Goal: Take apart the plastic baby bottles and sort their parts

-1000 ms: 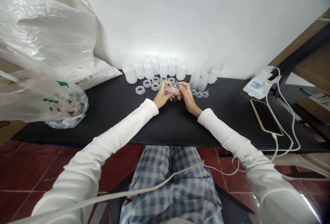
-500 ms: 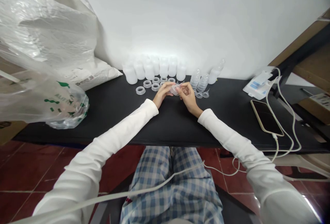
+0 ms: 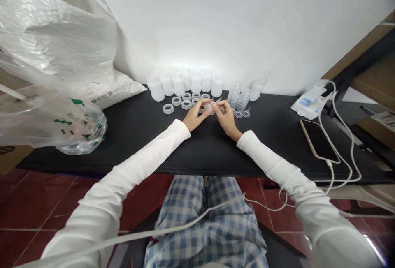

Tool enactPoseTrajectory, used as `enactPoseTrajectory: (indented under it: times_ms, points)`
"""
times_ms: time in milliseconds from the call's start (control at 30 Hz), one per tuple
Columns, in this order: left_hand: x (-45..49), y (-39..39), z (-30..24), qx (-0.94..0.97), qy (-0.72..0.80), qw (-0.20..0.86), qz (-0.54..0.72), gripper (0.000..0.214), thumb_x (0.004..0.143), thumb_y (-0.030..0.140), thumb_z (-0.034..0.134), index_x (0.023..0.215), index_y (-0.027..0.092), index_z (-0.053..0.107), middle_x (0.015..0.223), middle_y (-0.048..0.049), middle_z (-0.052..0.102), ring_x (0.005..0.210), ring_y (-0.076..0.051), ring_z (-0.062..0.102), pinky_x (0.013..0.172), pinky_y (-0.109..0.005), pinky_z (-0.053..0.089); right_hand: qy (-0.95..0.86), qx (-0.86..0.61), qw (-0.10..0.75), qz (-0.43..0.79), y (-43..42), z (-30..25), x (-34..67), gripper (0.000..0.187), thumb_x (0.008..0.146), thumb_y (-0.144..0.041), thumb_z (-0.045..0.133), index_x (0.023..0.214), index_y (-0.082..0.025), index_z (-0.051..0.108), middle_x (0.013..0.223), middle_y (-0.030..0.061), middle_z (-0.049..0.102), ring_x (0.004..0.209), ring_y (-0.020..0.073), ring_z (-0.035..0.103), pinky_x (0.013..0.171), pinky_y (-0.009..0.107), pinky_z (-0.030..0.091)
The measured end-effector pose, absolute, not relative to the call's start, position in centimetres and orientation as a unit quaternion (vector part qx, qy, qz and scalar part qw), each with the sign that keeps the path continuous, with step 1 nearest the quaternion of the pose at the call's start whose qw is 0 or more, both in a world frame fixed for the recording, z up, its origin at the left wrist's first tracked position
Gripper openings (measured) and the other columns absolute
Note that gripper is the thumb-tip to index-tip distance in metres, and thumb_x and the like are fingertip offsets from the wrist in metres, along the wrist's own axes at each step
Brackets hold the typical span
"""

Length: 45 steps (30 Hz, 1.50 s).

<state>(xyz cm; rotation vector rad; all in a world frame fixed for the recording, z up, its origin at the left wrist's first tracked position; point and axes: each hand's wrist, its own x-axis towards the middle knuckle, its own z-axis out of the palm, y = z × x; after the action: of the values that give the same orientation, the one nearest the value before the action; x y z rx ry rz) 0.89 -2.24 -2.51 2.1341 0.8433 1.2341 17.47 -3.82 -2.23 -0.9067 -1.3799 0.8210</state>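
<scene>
My left hand (image 3: 196, 114) and my right hand (image 3: 224, 115) meet above the black table, fingers closed on a clear round bottle part (image 3: 211, 110). A thin clear tip sticks up from it near my right fingers; the fingers hide much of the rest. Just behind and left of my left hand lie several translucent bottle collars (image 3: 168, 108). White translucent bottles (image 3: 196, 81) stand behind them along the wall. Beside my right hand are stacks of clear domed caps (image 3: 242, 100) and small clear round pieces with thin tips (image 3: 246, 113).
A bottle with a clear top (image 3: 257, 88) stands right of the stacks. Large plastic bags (image 3: 74, 120) fill the left side. On the right lie a phone (image 3: 319, 140) on a charging cable and a white power strip (image 3: 309, 102). A white cable (image 3: 173, 229) crosses over my lap.
My left thumb and fingers have shifted on the clear part, the thumb now reaching toward my right fingers. Both hands stay in nearly the same place, and the things on the table have not moved.
</scene>
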Motion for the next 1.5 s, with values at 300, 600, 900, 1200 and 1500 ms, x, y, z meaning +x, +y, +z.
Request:
enactPoseTrajectory:
  times_ms: [300, 600, 900, 1200, 1500]
  points:
    - [-4.7, 2.1, -1.8, 0.498, 0.608, -0.008, 0.618, 0.068, 0.083, 0.025, 0.066, 0.141, 0.020, 0.031, 0.155, -0.0227, 0.032, 0.149, -0.036, 0.032, 0.124, -0.063, 0.021, -0.560, -0.413, 0.618, 0.365, -4.0, -2.4, 17.6, 0.044, 0.085, -0.062, 0.067, 0.090, -0.026, 0.043, 0.073, -0.0070, 0.047, 0.056, 0.0070, 0.044, 0.050, 0.022, 0.037]
    - [-8.7, 3.8, -0.8, 0.400, 0.738, 0.065, 0.539, 0.087, 0.070, 0.017, 0.074, 0.141, 0.020, 0.025, 0.150, -0.0199, 0.045, 0.144, -0.034, 0.045, 0.122, -0.056, 0.029, -0.551, -0.399, 0.600, 0.421, -3.8, -2.6, 17.5, 0.043, 0.085, -0.065, 0.062, 0.090, -0.026, 0.044, 0.078, -0.0045, 0.055, 0.060, 0.0095, 0.053, 0.050, 0.024, 0.042]
    - [-10.8, 5.3, -2.9, 0.433, 0.704, 0.107, 0.553, 0.067, 0.074, 0.028, 0.071, 0.128, 0.023, 0.031, 0.133, -0.0194, 0.060, 0.131, -0.035, 0.056, 0.110, -0.067, 0.035, -0.557, -0.400, 0.596, 0.418, -4.0, -2.5, 17.5, 0.039, 0.085, -0.062, 0.061, 0.094, -0.026, 0.050, 0.087, -0.0038, 0.060, 0.056, 0.0058, 0.050, 0.048, 0.021, 0.041]
    - [-7.7, 1.8, -0.9, 0.750, 0.501, -0.057, 0.428, 0.061, 0.078, 0.035, 0.069, 0.135, 0.020, 0.053, 0.132, -0.0191, 0.052, 0.132, -0.041, 0.047, 0.109, -0.060, 0.035, -0.567, -0.375, 0.593, 0.431, -3.8, -2.0, 18.4, 0.046, 0.081, -0.066, 0.069, 0.103, -0.026, 0.061, 0.109, 0.0030, 0.064, 0.086, 0.0153, 0.067, 0.068, 0.028, 0.060]
    - [-5.8, 0.5, -1.1, 0.856, 0.380, -0.053, 0.347, 0.056, 0.085, 0.038, 0.066, 0.139, 0.023, 0.059, 0.122, -0.0156, 0.057, 0.116, -0.033, 0.055, 0.103, -0.053, 0.041, -0.580, -0.381, 0.616, 0.372, -3.7, -1.8, 18.5, 0.048, 0.079, -0.067, 0.072, 0.101, -0.025, 0.062, 0.108, 0.0034, 0.065, 0.089, 0.0157, 0.066, 0.071, 0.029, 0.059]
